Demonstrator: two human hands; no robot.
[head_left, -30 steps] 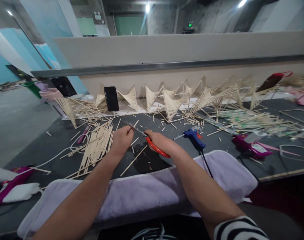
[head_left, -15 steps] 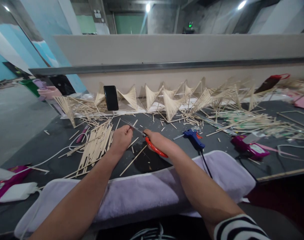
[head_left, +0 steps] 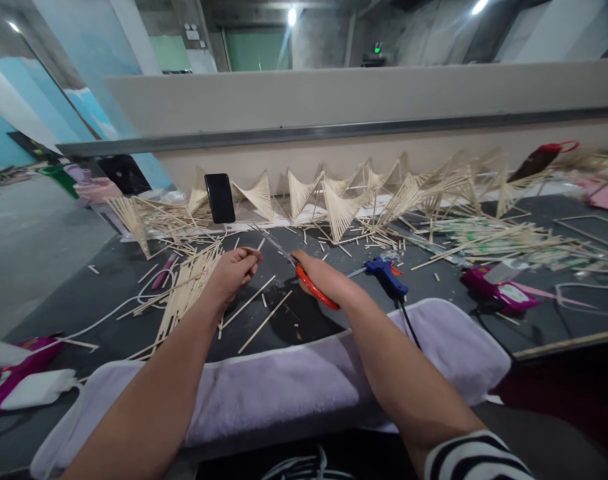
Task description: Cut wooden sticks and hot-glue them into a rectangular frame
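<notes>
My left hand (head_left: 237, 272) is closed in a pinch above the table, left of the scissors. A thin wooden stick (head_left: 261, 245) shows at its fingertips; most of it is hidden by the hand. My right hand (head_left: 320, 275) is wrapped round the red handles of a pair of scissors (head_left: 316, 291). Their long metal blades point away and to the left, tips slightly apart, clear of the left fingers. Beneath my left forearm lies a pile of wooden sticks (head_left: 184, 290). Two loose sticks (head_left: 265, 323) rest on the dark tabletop between my arms.
A blue glue gun (head_left: 388, 276) lies right of my right hand. Along the back stand fan-shaped stick models (head_left: 340, 208) and an upright black phone (head_left: 220, 199). Purple devices (head_left: 501, 291) sit at both sides. A lilac cloth (head_left: 294, 387) covers the front edge; white cables (head_left: 109, 313) cross the left.
My left hand has drawn back from the scissor blades, down and to the left, and turned so more fingers show. The scissors stay in my right hand, blades slightly more apart.
</notes>
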